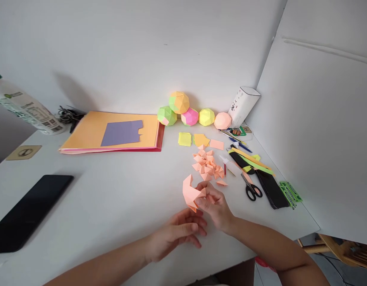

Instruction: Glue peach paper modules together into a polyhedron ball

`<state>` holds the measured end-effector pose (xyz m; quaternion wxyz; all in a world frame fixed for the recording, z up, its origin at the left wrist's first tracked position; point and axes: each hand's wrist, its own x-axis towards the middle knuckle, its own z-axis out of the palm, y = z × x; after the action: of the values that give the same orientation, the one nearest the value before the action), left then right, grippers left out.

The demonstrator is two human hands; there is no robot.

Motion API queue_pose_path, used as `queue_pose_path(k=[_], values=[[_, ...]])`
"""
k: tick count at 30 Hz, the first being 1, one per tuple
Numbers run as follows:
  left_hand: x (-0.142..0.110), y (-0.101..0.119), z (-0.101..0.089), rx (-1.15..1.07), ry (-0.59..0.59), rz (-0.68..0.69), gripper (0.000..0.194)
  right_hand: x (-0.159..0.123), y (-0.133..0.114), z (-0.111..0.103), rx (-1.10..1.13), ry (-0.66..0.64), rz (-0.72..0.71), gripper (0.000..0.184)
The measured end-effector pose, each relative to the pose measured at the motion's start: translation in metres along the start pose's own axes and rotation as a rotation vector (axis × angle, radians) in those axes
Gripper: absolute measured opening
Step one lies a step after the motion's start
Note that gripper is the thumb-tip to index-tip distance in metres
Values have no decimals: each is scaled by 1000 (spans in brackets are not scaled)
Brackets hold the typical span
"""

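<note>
A partly joined peach folded-paper piece (pixel 189 193) is pinched between the thumb and fingers of my right hand (pixel 214 206), held above the table. Just below it, my left hand (pixel 177 232) has its fingers apart and curved, with nothing visible in them. Beyond my hands lies a heap of small peach folded-paper units (pixel 207 163), one of them apart from the rest. Against the wall rest several finished paper balls: a green one (pixel 167 116), an orange and green one (pixel 179 102) on top, a pink one (pixel 189 117), a yellow one (pixel 206 117) and a peach one (pixel 222 120).
Scissors (pixel 251 187), a dark phone (pixel 271 188) and pens (pixel 240 145) lie at the right. Sticky-note pads (pixel 185 139) sit before the balls. Coloured sheets (pixel 82 133) are stacked back left, near a bottle (pixel 30 107). A black tablet (pixel 31 214) lies at the left.
</note>
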<state>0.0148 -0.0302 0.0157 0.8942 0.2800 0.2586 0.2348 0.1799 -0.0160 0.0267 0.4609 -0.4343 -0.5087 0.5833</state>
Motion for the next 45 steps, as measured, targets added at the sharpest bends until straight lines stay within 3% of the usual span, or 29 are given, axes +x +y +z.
queue_pose_path(k=[5,12,17,23,27,29,31,34,37,41,45], values=[[2,3,-1,-155,21,158,31,-3,5,4,-88,-47,-12,15],[3,15,-1,-45,157,247,27,-2,5,2,-283,-72,-22,9],[2,16,0,-21,261,264,44,0,5,3,-174,-98,89,13],[3,20,-3,-74,256,254,48,3,6,2,-60,-167,184,21],[4,22,-10,-155,189,203,44,9,-19,-22,-312,-301,213,29],[5,23,-13,-185,148,179,43,14,-34,-41,-560,-106,96,13],[6,24,-17,-195,134,176,41,19,-44,-60,-933,143,-12,13],[9,26,-23,-212,138,193,34,27,-43,-80,-1326,164,135,29],[10,28,-28,-230,137,200,30,33,-35,-86,-1417,65,297,28],[11,28,-34,-237,142,195,29,32,-33,-83,-1378,-42,330,16],[12,27,-34,-263,136,186,26,26,-39,-81,-1283,-127,351,20]])
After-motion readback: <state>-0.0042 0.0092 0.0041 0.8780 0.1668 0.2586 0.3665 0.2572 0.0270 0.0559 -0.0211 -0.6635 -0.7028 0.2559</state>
